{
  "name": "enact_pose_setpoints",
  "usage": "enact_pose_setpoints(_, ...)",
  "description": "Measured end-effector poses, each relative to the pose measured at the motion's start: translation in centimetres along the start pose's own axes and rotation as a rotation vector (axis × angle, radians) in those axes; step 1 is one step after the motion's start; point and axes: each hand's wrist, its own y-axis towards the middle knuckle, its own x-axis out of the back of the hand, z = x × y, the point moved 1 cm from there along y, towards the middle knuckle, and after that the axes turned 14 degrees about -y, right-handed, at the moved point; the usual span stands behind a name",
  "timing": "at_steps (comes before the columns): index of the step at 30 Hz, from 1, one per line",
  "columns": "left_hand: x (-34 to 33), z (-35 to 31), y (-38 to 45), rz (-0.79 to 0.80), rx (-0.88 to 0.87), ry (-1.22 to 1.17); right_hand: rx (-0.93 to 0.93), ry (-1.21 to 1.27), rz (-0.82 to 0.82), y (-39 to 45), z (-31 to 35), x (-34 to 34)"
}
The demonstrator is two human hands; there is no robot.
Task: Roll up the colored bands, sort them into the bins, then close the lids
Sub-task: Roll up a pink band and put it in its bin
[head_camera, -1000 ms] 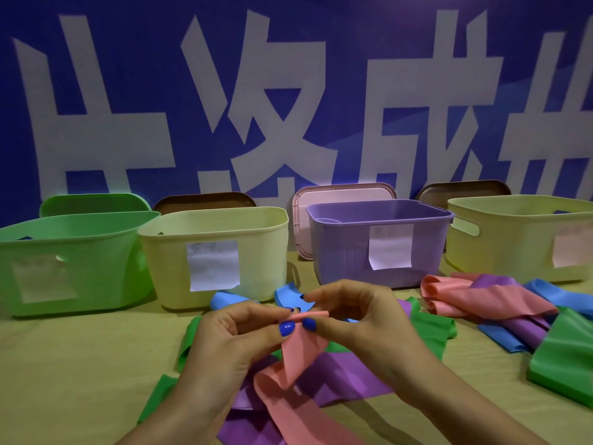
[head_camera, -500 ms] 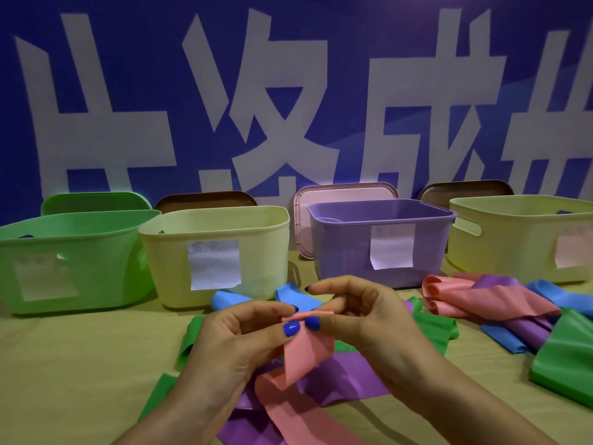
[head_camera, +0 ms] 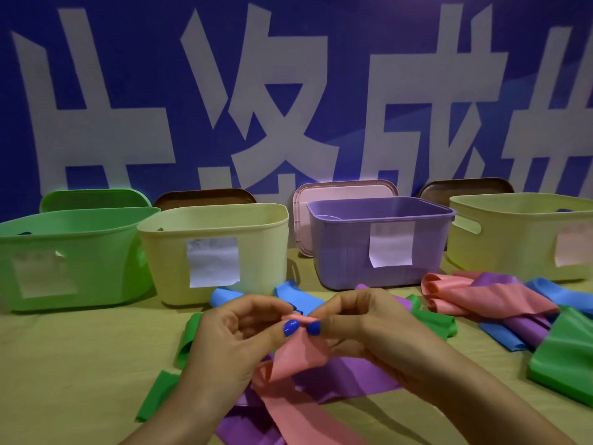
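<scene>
Four open bins [head_camera: 211, 252] stand far, lids behind. Near centre, the left hand [head_camera: 231, 342] and right hand [head_camera: 362, 329] both pinch the pink band [head_camera: 298, 358] end; its slack tail could let the roll loosen.

The scene is dim, with a strong blue-violet cast from the backdrop [head_camera: 288, 91]. Soft shadows lie under the bins [head_camera: 218, 252] and beneath the hands [head_camera: 231, 342] on the table [head_camera: 80, 364]. Wide-angle distortion bows the outer bins at both edges, and the paper labels [head_camera: 213, 261] are too soft to read.
</scene>
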Motion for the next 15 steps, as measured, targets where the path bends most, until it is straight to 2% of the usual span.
enact_pose_setpoints(5, -0.14, -0.16, -0.03, -0.007, -0.032, 0.014, 0.061, 0.045, 0.01, 0.09, -0.15, -0.07)
enact_pose_setpoints(15, -0.33, -0.3, -0.11, 0.043, 0.046, -0.064, 0.132, -0.102, -0.093, 0.2, -0.17, 0.06)
